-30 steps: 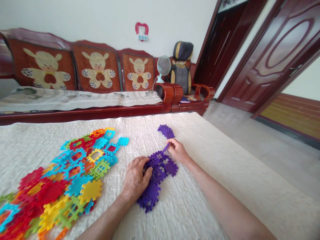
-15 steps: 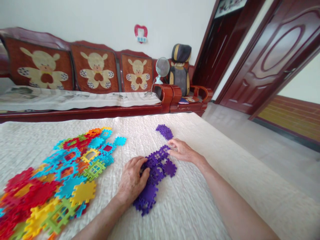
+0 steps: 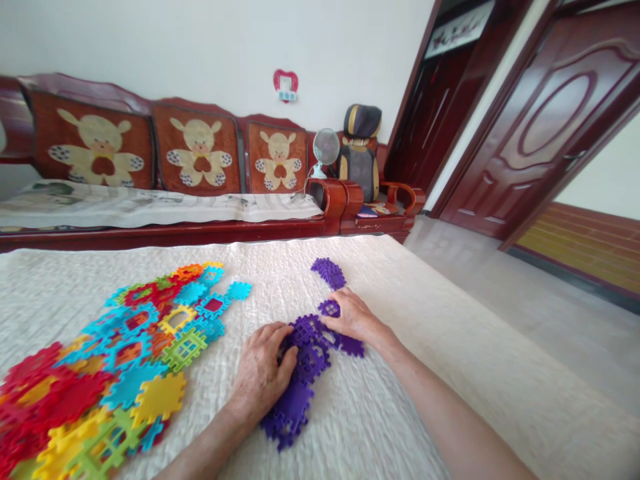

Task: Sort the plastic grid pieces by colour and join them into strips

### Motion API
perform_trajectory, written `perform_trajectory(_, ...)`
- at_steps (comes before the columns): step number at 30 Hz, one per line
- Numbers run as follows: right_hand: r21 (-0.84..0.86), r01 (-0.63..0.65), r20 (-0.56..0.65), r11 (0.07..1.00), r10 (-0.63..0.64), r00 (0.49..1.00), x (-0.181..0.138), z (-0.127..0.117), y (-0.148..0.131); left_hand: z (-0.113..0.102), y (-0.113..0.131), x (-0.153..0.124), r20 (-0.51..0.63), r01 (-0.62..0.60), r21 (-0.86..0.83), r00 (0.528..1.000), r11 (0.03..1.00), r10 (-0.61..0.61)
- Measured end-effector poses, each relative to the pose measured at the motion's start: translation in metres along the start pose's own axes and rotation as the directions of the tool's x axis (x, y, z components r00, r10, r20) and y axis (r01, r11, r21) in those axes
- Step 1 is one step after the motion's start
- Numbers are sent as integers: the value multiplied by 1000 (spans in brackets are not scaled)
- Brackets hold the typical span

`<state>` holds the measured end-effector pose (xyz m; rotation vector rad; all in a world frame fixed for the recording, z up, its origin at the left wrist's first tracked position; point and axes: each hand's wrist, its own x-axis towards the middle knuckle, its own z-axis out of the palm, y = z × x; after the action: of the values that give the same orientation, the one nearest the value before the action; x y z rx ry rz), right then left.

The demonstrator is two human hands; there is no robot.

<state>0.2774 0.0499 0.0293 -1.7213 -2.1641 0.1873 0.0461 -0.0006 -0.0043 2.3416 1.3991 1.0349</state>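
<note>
A chain of joined purple puzzle tiles (image 3: 300, 380) lies on a cream quilted cover (image 3: 400, 413). My left hand (image 3: 263, 373) rests over the chain's left side, fingers curled on a tile. My right hand (image 3: 350, 317) presses down on the chain's upper end, fingers bent over a purple tile there. Beyond my right hand, a separate small group of purple tiles (image 3: 329, 272) lies by itself.
A heap of red, blue, yellow, green and orange tiles (image 3: 120, 360) covers the left of the cover. A red wooden sofa (image 3: 165, 227) with bear cushions runs behind. A small fan (image 3: 325, 148) and a massage cushion (image 3: 360, 150) stand beside it. Dark wooden doors (image 3: 540, 133) are right.
My right hand held a purple tile tilted up, laid it at the chain's upper end, then came down onto the chain. My left hand stayed on the chain.
</note>
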Motion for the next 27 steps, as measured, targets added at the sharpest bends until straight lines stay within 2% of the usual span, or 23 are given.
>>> perform_trajectory(3, 44, -6, -26, 999, 7, 1000, 4, 2, -1, 0, 0, -1, 2, 5, -1, 1000, 1000, -5)
perform_trajectory(6, 127, -5, -180, 992, 28, 983, 12, 4, 4, -1, 1, 0, -7, 9, -2, 1000, 1000, -9)
perform_trajectory(9, 142, 25, -427, 989, 38, 903, 22, 9, 15, 0, 2, 0, -7, 9, -1, 1000, 1000, -9)
perform_trajectory(11, 112, 29, -517, 993, 34, 855, 28, 14, 24, 0, 2, 0, -5, 8, 1, 1000, 1000, -8)
perform_trajectory(12, 98, 23, -531, 995, 32, 847, 30, 18, 28, 0, 1, 1, -6, 8, 3, 1000, 1000, -8)
perform_trajectory(17, 95, -16, -507, 995, 62, 860, 35, 32, 42, 0, 1, 0, -9, 15, 11, 1000, 1000, -15)
perform_trajectory(19, 107, -12, -523, 994, 66, 850, 35, 33, 42, 0, 1, 0, -9, 21, 4, 1000, 1000, -21)
perform_trajectory(22, 125, 57, -581, 991, 27, 813, 33, 26, 36, 1, 1, -1, -29, 38, -10, 999, 999, -38)
perform_trajectory(23, 141, 103, -577, 985, -3, 817, 32, 23, 32, 1, 1, -1, -37, 43, -13, 998, 999, -44)
perform_trajectory(25, 194, 191, -471, 962, -80, 879, 28, 14, 23, 1, 1, -1, -44, 49, -17, 998, 999, -49)
perform_trajectory(27, 254, 208, -249, 944, -144, 958, 23, 8, 12, 1, 1, -1, -46, 46, -22, 998, 999, -47)
